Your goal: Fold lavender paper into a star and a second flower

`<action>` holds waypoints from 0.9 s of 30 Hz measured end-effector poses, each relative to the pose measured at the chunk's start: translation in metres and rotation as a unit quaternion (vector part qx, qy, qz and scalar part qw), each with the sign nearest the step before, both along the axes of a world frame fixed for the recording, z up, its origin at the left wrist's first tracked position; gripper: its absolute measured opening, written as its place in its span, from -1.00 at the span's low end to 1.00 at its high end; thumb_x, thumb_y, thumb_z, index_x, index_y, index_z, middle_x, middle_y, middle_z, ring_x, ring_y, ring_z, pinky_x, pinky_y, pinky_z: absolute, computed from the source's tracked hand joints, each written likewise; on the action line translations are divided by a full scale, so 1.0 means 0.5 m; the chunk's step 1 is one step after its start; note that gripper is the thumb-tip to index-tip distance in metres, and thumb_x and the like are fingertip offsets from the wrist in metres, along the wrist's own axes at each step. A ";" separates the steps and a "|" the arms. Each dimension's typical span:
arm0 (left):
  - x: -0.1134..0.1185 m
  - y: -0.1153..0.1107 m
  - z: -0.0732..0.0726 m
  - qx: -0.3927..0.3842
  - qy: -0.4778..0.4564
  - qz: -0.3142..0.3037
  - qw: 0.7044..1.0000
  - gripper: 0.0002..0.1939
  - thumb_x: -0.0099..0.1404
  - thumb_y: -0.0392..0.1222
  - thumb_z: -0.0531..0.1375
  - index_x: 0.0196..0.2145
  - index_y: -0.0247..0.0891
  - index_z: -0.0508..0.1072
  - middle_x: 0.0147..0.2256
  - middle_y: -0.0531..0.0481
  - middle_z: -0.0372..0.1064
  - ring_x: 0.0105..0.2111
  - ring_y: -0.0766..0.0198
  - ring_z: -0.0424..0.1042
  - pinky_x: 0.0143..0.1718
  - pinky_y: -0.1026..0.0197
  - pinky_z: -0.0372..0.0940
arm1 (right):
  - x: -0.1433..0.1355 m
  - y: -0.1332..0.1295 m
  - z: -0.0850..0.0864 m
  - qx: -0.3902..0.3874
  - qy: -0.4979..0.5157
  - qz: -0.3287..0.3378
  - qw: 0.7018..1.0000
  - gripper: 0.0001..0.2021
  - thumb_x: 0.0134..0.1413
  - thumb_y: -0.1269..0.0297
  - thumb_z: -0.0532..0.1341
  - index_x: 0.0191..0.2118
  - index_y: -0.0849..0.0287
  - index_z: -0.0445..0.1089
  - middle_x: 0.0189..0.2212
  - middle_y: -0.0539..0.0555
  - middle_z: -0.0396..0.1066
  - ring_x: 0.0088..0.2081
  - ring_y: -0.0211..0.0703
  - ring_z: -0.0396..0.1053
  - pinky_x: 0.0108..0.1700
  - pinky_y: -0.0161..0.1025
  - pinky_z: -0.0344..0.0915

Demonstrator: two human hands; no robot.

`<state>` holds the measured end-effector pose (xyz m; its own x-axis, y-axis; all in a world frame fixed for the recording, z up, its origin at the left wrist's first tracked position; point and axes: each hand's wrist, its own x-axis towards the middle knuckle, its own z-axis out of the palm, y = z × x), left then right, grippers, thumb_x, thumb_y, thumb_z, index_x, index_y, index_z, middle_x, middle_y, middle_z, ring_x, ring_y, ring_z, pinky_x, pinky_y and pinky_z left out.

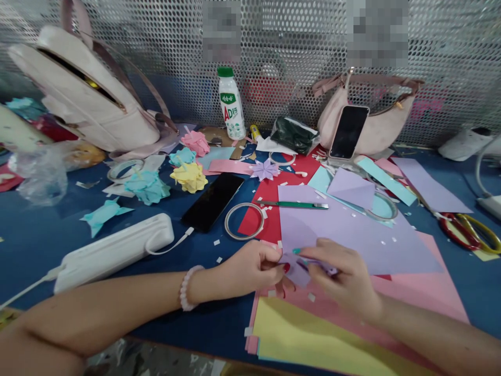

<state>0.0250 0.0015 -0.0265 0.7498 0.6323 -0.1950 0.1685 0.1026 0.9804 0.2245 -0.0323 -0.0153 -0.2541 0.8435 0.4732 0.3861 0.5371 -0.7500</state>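
Note:
A small piece of folded purple paper point(299, 275) is between my two hands, above a pile of coloured sheets. My left hand point(245, 269), with a beaded bracelet at the wrist, pinches its left edge between thumb and finger. From the other side my right hand point(344, 274) is closed on the same paper, index finger on its top edge; a purple bit shows by its thumb. Just beyond them lie a large purple sheet point(352, 240) and a green utility knife point(301, 205). Pink paper point(426, 297) and yellow paper point(305, 334) spread beneath and nearer to me.
Tape rolls point(227, 222), a black phone point(213, 201) and a white power bank point(113, 250) lie leftward. Folded paper shapes point(190, 177) sit behind. A bottle point(231, 107), a backpack point(97, 99) and a handbag point(376, 120) stand by the mesh. Scissors point(467, 232) lie right.

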 end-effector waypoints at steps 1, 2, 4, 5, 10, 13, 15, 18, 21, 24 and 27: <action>0.000 -0.001 -0.001 -0.028 -0.012 -0.010 0.999 -0.83 0.21 -0.24 0.14 -0.39 -0.38 0.49 -0.45 -0.05 0.50 -0.51 0.31 0.49 -0.48 0.36 0.32 | 0.000 -0.002 0.001 0.028 0.000 0.024 0.999 -0.77 0.07 0.49 0.11 -0.24 0.14 0.48 -0.64 -0.04 0.37 -0.59 -0.29 0.24 -0.51 -0.35 0.23; 0.001 -0.002 -0.002 -0.048 -0.019 -0.019 0.999 -0.83 0.21 -0.23 0.14 -0.35 -0.37 0.50 -0.43 -0.05 0.51 -0.50 0.31 0.50 -0.47 0.36 0.33 | 0.001 -0.003 0.002 0.035 0.004 0.038 0.999 -0.76 0.06 0.49 0.13 -0.20 0.13 0.47 -0.62 -0.04 0.39 -0.58 -0.28 0.26 -0.49 -0.35 0.25; 0.001 -0.003 0.000 -0.072 -0.020 -0.020 0.997 -0.83 0.21 -0.23 0.16 -0.34 -0.37 0.50 -0.42 -0.06 0.52 -0.48 0.30 0.52 -0.45 0.36 0.34 | 0.001 -0.004 0.002 -0.011 0.016 0.033 0.999 -0.72 0.03 0.45 0.18 -0.10 0.14 0.42 -0.44 0.03 0.50 -0.47 -0.24 0.38 -0.40 -0.33 0.33; 0.001 -0.004 0.002 -0.080 -0.017 -0.016 0.997 -0.83 0.21 -0.22 0.16 -0.35 -0.38 0.49 -0.43 -0.07 0.52 -0.48 0.29 0.52 -0.45 0.36 0.34 | 0.002 -0.004 0.001 -0.057 0.019 0.024 0.998 -0.70 0.02 0.41 0.19 -0.07 0.15 0.39 -0.38 0.06 0.51 -0.41 -0.21 0.42 -0.38 -0.32 0.36; 0.002 -0.002 0.020 -0.095 -0.014 -0.017 0.995 -0.77 0.24 -0.15 0.14 -0.40 -0.40 0.48 -0.42 -0.14 0.54 -0.44 0.26 0.54 -0.52 0.43 0.27 | 0.001 -0.006 -0.013 -0.276 0.005 0.045 0.960 -0.89 0.13 0.30 0.10 -0.37 0.17 0.32 -0.65 -0.07 0.36 -0.62 -0.28 0.32 -0.56 -0.37 0.26; 0.002 0.000 0.023 -0.070 0.000 -0.031 0.997 -0.67 0.29 -0.10 0.09 -0.40 -0.40 0.52 -0.43 -0.16 0.54 -0.48 0.31 0.51 -0.52 0.43 0.27 | 0.000 -0.007 -0.015 -0.308 0.012 0.079 0.948 -0.83 0.17 0.30 0.05 -0.41 0.18 0.30 -0.61 -0.05 0.35 -0.60 -0.30 0.30 -0.52 -0.36 0.28; 0.001 0.001 0.023 -0.055 0.010 -0.036 0.998 -0.61 0.32 -0.09 0.04 -0.42 -0.41 0.54 -0.46 -0.16 0.54 -0.52 0.34 0.48 -0.52 0.43 0.27 | 0.000 -0.008 -0.016 -0.309 0.016 0.095 0.946 -0.81 0.20 0.30 0.03 -0.39 0.18 0.31 -0.59 -0.04 0.34 -0.59 -0.31 0.30 -0.51 -0.36 0.28; 0.000 0.001 0.020 -0.052 0.005 -0.042 0.998 -0.57 0.33 -0.12 0.00 -0.45 -0.42 0.55 -0.49 -0.16 0.52 -0.55 0.36 0.44 -0.53 0.43 0.26 | 0.005 -0.011 -0.020 -0.288 0.017 0.102 0.952 -0.80 0.26 0.31 -0.01 -0.25 0.17 0.34 -0.57 -0.04 0.35 -0.60 -0.31 0.30 -0.52 -0.36 0.29; -0.004 0.001 0.014 -0.027 0.005 -0.042 0.999 -0.62 0.30 -0.20 -0.01 -0.45 -0.42 0.55 -0.51 -0.13 0.50 -0.56 0.37 0.39 -0.52 0.43 0.26 | 0.008 -0.015 -0.021 -0.230 0.006 0.115 0.966 -0.66 0.28 0.35 -0.06 0.12 0.16 0.22 -0.50 -0.01 0.40 -0.55 -0.27 0.33 -0.44 -0.32 0.34; -0.008 0.002 0.007 0.018 0.017 -0.058 0.998 -0.67 0.23 -0.29 -0.01 -0.43 -0.41 0.55 -0.49 -0.10 0.49 -0.54 0.37 0.38 -0.50 0.43 0.25 | 0.006 -0.017 -0.016 -0.154 -0.027 0.099 0.983 -0.57 0.25 0.38 -0.04 0.21 0.16 0.16 -0.51 -0.01 0.40 -0.51 -0.24 0.33 -0.40 -0.30 0.35; -0.009 0.003 0.004 0.045 0.023 -0.071 0.996 -0.67 0.23 -0.29 0.00 -0.53 -0.40 0.51 -0.56 -0.07 0.44 -0.58 0.38 0.33 -0.54 0.43 0.21 | 0.005 -0.016 -0.015 -0.163 -0.029 0.074 0.983 -0.63 0.24 0.34 0.01 0.12 0.14 0.30 -0.51 -0.02 0.40 -0.53 -0.27 0.31 -0.44 -0.33 0.33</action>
